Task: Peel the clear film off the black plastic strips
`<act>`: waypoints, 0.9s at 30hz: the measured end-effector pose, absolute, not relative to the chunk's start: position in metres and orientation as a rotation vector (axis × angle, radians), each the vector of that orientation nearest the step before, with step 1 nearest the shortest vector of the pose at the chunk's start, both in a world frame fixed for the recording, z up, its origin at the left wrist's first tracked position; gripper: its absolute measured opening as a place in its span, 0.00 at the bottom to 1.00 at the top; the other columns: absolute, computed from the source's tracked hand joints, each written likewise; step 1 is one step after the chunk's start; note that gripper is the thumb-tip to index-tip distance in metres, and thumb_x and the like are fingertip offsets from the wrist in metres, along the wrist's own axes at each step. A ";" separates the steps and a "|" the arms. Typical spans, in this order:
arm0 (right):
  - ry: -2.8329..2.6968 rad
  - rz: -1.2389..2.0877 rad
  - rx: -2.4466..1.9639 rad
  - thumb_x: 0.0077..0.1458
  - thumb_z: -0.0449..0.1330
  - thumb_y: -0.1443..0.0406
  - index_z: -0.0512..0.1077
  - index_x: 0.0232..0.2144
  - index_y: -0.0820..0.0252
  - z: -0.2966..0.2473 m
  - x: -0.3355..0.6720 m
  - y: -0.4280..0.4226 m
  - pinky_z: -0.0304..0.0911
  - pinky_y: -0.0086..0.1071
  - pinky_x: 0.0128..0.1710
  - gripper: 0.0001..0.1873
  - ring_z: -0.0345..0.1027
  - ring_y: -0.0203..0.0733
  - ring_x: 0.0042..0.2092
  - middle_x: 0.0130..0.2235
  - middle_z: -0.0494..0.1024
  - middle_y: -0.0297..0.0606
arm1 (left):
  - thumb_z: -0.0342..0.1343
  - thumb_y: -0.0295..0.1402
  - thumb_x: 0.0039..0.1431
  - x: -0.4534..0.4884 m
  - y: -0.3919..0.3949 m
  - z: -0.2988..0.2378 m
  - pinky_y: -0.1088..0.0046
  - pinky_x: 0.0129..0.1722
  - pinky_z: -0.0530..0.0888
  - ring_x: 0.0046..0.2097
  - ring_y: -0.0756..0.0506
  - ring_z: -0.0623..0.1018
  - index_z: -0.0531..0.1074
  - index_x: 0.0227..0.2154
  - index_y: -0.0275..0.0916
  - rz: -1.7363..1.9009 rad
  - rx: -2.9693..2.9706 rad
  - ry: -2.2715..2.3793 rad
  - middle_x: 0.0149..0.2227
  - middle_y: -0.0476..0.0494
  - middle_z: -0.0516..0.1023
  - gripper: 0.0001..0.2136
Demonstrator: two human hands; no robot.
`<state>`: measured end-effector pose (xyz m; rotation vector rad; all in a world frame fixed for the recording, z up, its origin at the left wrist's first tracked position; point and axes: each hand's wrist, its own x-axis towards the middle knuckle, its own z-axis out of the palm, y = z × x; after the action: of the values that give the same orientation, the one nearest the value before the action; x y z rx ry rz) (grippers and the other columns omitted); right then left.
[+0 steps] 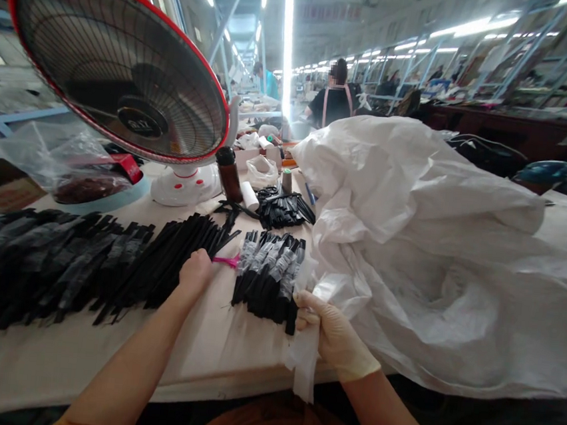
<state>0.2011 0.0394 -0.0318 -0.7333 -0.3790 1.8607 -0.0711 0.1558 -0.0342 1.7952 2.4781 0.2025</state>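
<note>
When we inspected the bench [229, 361], the left hand [195, 272] lay curled on the near ends of the loose black strips [168, 261], its grip hidden from us, and the gloved right hand [336, 338] was closed on a fold of the white sack [434, 254], just beside the sleeved strips [270, 275]. We judged the work early: one small sleeved batch between the hands, a far larger heap [32, 268] spread leftward.

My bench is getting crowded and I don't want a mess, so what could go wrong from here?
1. The white sack, in the grip of the gloved right hand, lies against the wrapped black sticks; pulling it may drag them off the table.
2. The left hand sits right by a pink tool, possibly scissors, half hidden among loose black sticks: a nick is possible.
</note>
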 end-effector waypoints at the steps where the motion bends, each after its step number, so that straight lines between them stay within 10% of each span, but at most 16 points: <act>1: -0.341 1.888 -0.722 0.41 0.69 0.67 0.71 0.27 0.62 -0.031 0.201 0.040 0.56 0.22 0.18 0.10 0.47 0.23 0.17 0.22 0.69 0.26 | 0.46 0.32 0.63 -0.071 0.149 -0.028 0.63 0.40 0.73 0.42 0.41 0.76 0.65 0.48 0.29 0.252 1.811 2.431 0.42 0.33 0.75 0.14; 8: -0.239 1.896 -0.718 0.34 0.73 0.62 0.69 0.22 0.63 -0.021 0.202 0.048 0.57 0.21 0.18 0.17 0.50 0.23 0.17 0.19 0.67 0.25 | 0.34 0.49 0.62 -0.039 0.051 0.012 0.78 0.16 0.58 0.18 0.53 0.62 0.67 0.43 0.36 0.527 1.634 1.697 0.20 0.54 0.63 0.24; 14: -0.293 1.769 -0.758 0.37 0.71 0.58 0.67 0.21 0.61 -0.013 0.205 0.048 0.57 0.22 0.19 0.18 0.50 0.24 0.18 0.19 0.63 0.23 | 0.53 0.54 0.51 -0.019 -0.014 0.028 0.80 0.18 0.49 0.19 0.56 0.55 0.68 0.44 0.35 0.589 1.052 1.271 0.19 0.57 0.60 0.27; 27: -0.728 1.359 -1.020 0.42 0.67 0.57 0.72 0.23 0.59 -0.010 0.202 0.036 0.52 0.27 0.23 0.13 0.55 0.30 0.23 0.21 0.67 0.28 | 0.49 0.55 0.53 0.000 -0.018 0.021 0.80 0.15 0.54 0.15 0.57 0.60 0.68 0.39 0.33 0.469 1.080 1.187 0.17 0.56 0.66 0.27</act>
<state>0.2025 0.0360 -0.0100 -1.0202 -0.7282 1.3592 0.0005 -0.0180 0.0206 1.0800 1.1875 0.4692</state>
